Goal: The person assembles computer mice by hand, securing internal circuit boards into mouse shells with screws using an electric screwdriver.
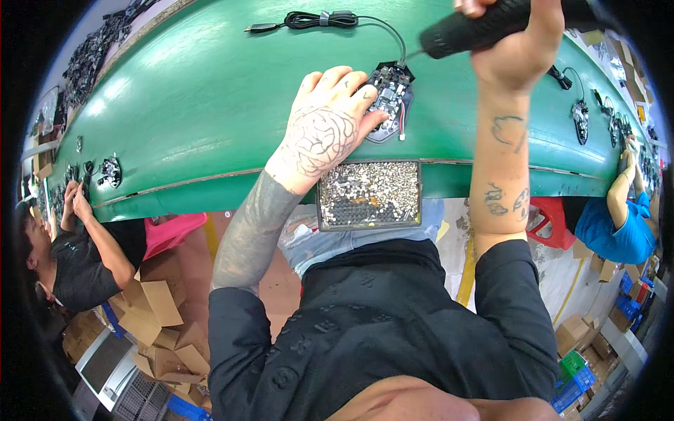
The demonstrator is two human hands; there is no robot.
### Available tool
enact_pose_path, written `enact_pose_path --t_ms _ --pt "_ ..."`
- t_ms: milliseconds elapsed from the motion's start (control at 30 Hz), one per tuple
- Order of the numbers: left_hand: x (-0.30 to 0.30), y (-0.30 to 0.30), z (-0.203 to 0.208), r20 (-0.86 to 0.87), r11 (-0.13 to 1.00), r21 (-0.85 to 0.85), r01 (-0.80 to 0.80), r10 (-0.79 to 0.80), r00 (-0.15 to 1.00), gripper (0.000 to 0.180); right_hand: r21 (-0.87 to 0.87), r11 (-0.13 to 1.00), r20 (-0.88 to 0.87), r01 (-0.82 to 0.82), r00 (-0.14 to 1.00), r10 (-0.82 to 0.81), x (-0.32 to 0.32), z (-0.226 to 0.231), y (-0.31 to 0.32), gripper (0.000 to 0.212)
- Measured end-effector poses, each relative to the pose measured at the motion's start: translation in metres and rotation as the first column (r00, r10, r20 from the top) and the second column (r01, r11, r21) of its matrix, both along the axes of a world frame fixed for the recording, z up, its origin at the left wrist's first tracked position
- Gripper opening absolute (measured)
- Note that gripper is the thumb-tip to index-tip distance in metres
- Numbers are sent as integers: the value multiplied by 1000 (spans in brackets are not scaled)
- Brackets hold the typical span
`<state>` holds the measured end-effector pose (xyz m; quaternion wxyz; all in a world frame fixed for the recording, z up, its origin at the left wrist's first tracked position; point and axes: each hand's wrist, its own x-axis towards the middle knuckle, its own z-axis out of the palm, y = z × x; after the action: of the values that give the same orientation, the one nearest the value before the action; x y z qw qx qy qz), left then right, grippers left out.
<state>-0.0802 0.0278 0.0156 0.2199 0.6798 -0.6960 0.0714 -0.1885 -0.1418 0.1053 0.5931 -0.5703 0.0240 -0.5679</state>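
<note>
A partly built computer mouse point(394, 83) lies on the green work surface with its circuit board bare. My left hand point(326, 123) grips the mouse from its left side, thumb across its lower end. Part of the mouse is hidden beneath that hand. At the upper right, my right hand point(519, 52) is wrapped around a black electric screwdriver point(467, 31). The driver's tip, slightly blurred, points left toward the top of the mouse and appears apart from it. From the mouse a black cable point(323, 19), bundled with a tie, runs to the upper left.
A black tray of small screws point(368, 193) sits at the near edge of the green bench point(210, 98). Other mouse parts point(110, 170) lie to the left and another mouse point(580, 119) to the right. Co-workers point(84, 259) sit on both sides; cardboard boxes point(154, 302) stand on the floor.
</note>
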Motion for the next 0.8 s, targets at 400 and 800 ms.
enact_pose_path --t_ms 400,800 --pt "8 4 1 -62 991 21 131 -130 990 39 -927 374 -356 35 234 -905 -31 -78 -39 44" --pt "67 -14 15 -277 955 150 255 -207 938 32 -389 757 -917 -526 300 -263 -33 -73 19 21"
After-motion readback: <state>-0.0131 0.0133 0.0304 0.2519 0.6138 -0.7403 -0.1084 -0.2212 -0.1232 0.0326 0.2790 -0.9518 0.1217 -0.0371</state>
